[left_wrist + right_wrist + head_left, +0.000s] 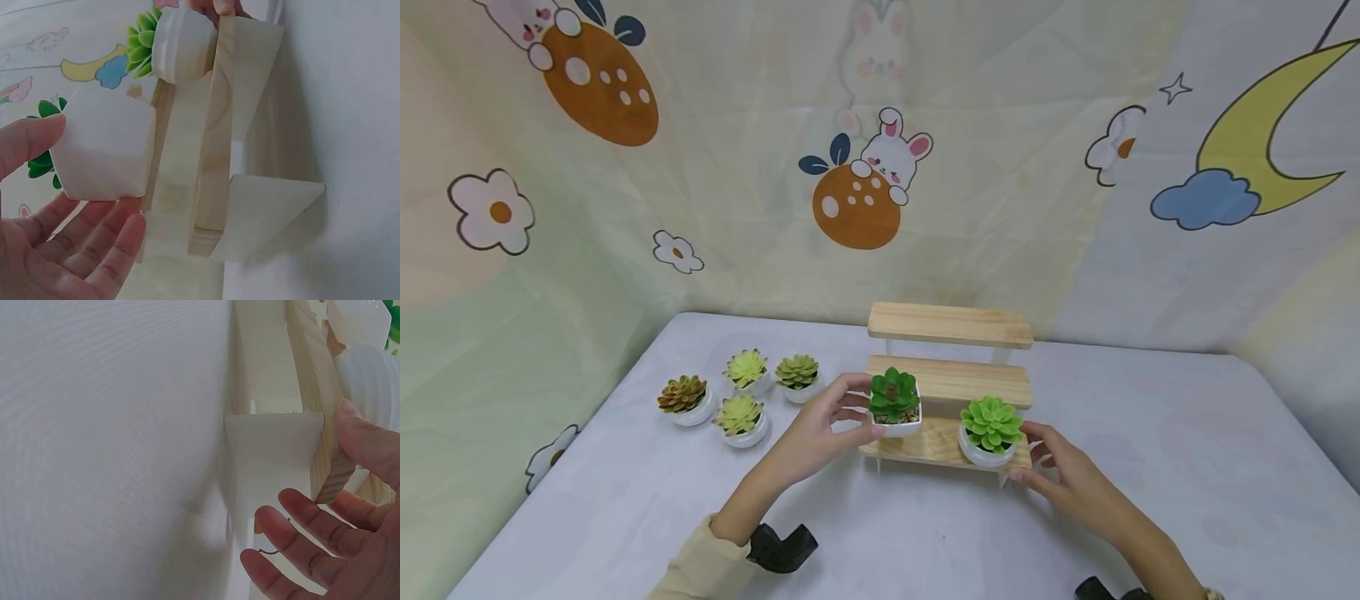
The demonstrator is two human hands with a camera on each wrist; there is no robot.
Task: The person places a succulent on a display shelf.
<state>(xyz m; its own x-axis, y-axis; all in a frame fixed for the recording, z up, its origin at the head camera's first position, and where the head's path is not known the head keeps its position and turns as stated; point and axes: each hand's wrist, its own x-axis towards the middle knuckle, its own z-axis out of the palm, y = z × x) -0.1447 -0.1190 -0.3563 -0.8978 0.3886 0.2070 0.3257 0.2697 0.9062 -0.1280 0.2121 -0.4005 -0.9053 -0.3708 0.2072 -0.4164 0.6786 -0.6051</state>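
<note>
My left hand (pixel 820 425) grips a white square pot (pixel 103 150) between thumb and fingers. In that pot sits a dark green artificial succulent (pixel 893 395). The pot overlaps the left end of the lowest board in the head view. A three-tier wooden plant stand (pixel 951 379) with pale side supports stands on the table. A round white pot (pixel 987 452) with a bright green succulent (pixel 992 423) rests on the lowest board's right side. My right hand (pixel 1067 475) holds that board's right end, its thumb on the edge (pixel 325 437) and the other fingers loosely spread.
Several small succulents in round white pots stand left of the stand, among them a brownish one (pixel 683 394) and a yellow-green one (pixel 740 414). A white cloth covers the table (pixel 925 542). Behind hangs a printed curtain (pixel 1000 167).
</note>
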